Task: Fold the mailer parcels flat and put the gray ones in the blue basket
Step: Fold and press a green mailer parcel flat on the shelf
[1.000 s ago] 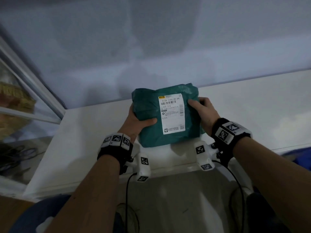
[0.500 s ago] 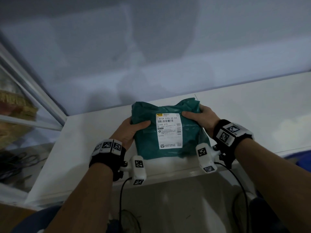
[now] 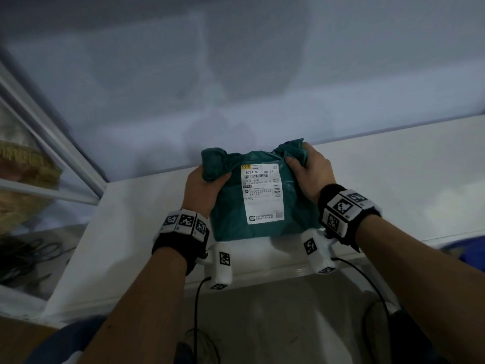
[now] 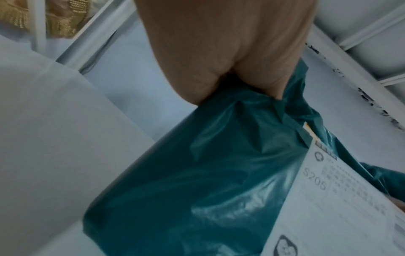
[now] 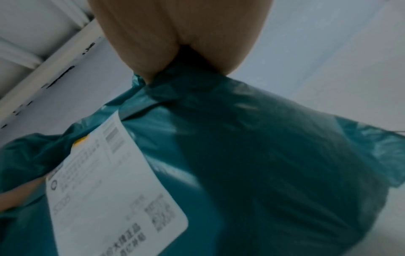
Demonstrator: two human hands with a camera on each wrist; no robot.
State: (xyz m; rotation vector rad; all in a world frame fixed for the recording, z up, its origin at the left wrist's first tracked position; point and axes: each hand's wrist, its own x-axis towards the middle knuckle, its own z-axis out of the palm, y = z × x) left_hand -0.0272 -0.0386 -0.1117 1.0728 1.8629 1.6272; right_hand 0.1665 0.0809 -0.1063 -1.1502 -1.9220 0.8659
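Teal mailer parcel (image 3: 236, 206) gripped at both far corners, resting on white table (image 3: 393, 185).

Left hand (image 3: 202, 190) and right hand (image 3: 309, 174) each clamped on a bunched corner of thin, glossy film. Judged light, soft and slippery; best held by gathered corners, clear of the shipping label (image 3: 262, 193). Teal, not gray. Blue shape at right edge (image 3: 472, 256), possibly the basket; contents not visible.

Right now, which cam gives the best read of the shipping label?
Head view: the whole shipping label faces the camera, sharp, on the teal parcel. Left wrist catches only an oblique part; right wrist shows most, blurred.
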